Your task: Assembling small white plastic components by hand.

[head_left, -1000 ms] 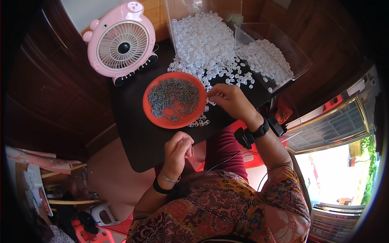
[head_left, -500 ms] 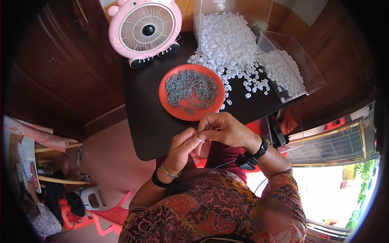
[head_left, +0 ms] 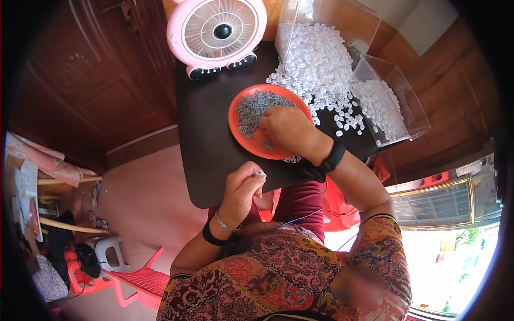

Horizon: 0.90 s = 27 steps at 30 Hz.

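Observation:
My left hand point(head_left: 242, 193) is closed in front of the table edge. Between its thumb and forefinger it pinches a small white plastic piece point(head_left: 261, 174), oval and with holes, like those heaped on the table. My right hand point(head_left: 292, 131) reaches over an orange-red plate point(head_left: 234, 128), its fingers bent down and drawn together among a layer of small grey screws point(head_left: 270, 100). Its fingertips are partly hidden, so whatever they grip does not show. A watch-like black band point(head_left: 334, 156) is on the right wrist.
Beyond the plate, a large heap of white plastic pieces point(head_left: 318, 61) spills from a clear bin. A smaller clear box point(head_left: 412, 109) of the same pieces lies at the right edge of the dark table point(head_left: 201, 144). A pink fan point(head_left: 222, 32) stands at the back left.
My right hand has left my left hand and moved up and forward onto the plate of screws. The left hand keeps its white piece near the same spot. The view has shifted slightly.

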Tool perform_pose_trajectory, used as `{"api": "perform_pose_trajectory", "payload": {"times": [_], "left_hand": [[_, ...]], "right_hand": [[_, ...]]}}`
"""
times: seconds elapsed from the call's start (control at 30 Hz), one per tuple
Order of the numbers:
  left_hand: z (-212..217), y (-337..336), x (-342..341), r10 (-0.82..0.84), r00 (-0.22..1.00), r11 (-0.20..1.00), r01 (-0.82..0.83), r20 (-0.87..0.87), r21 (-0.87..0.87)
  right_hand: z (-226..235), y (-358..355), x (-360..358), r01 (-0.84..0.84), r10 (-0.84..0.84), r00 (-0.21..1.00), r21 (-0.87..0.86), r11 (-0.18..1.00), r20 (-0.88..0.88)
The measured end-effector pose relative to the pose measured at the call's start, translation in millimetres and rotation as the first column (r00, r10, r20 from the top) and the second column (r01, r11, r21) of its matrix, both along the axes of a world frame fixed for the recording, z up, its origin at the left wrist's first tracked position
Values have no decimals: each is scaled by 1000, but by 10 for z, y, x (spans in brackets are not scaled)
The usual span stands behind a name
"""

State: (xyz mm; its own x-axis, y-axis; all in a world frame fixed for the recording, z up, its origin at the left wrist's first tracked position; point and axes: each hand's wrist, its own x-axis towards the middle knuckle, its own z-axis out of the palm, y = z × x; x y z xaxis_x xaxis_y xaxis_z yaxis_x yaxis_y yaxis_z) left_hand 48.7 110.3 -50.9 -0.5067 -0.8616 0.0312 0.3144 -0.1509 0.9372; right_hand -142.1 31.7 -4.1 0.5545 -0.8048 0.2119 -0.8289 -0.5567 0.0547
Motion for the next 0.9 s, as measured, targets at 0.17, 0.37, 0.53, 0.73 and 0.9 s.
{"api": "perform_pose_trajectory", "payload": {"times": [0.17,0.37,0.53,0.73,0.9], "left_hand": [[-5,-9,9,-7,1000,1000,7,-1,-5],[-12,2,1,2,1000,1000,-2,-3,-2],[-19,10,-17,19,999,1000,-19,-32,-5],[-45,11,-33,38,998,999,-39,-55,-20],[-25,20,-40,44,998,999,-46,-47,-29]], "right_hand": [[13,1,95,23,-21,994,25,999,-109],[-33,-14,147,58,-57,987,8,998,-148],[-38,-53,61,89,-88,993,6,996,-82],[-113,-26,-60,118,-118,991,-12,993,58],[-135,-7,-224,69,-71,905,22,997,419]]}}
